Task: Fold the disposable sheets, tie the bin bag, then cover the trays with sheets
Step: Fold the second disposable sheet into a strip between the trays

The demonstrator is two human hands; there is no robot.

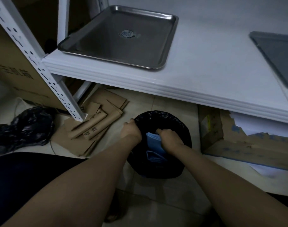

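Under my fingers, the crinkled black plastic bin bag point(163, 118) looks glossy; upper centre, the rectangular stainless-steel tray point(118, 38) shines smooth; lower left, folded brown cardboard point(97, 126) looks matt.

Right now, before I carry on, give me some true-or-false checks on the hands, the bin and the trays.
1. The right hand holds blue sheets inside the bin bag. True.
2. The left hand rests on the shelf. False: its fingers grip the bin bag's rim.
3. The steel tray on the shelf is covered with a sheet. False: it is bare.
4. A second black bag lies on the floor to the left. True.
5. The bin bag is tied. False: its mouth is open.
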